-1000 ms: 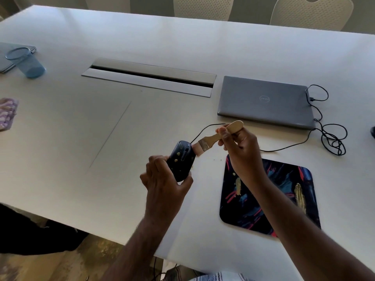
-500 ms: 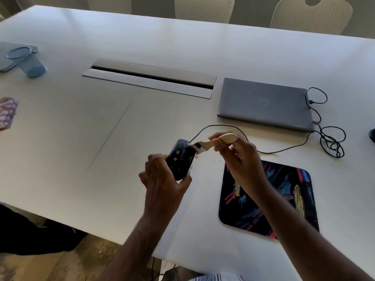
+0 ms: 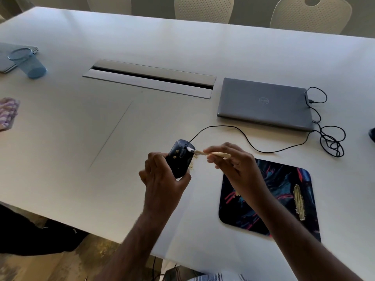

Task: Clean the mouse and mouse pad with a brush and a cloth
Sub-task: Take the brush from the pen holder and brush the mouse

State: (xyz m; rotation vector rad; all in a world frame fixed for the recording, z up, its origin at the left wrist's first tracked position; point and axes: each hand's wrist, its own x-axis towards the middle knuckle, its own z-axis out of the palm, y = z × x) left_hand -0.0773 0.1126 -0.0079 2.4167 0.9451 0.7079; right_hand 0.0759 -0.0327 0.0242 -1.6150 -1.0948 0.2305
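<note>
A wired mouse (image 3: 179, 158) is being held belly-up above the white table (image 3: 81, 138), the left hand (image 3: 162, 184) wrapping its fingers round the body; the right hand (image 3: 233, 162) is pinching a wooden brush (image 3: 211, 153), its bristles touching the upturned underside; crumbs (image 3: 194, 159) are lying on the table just beside the mouse; swept debris is likely drifting toward the mouse pad (image 3: 269, 199) nearby, itself carrying a pale smear, and the trailing cable (image 3: 243, 138) risks snagging.
</note>
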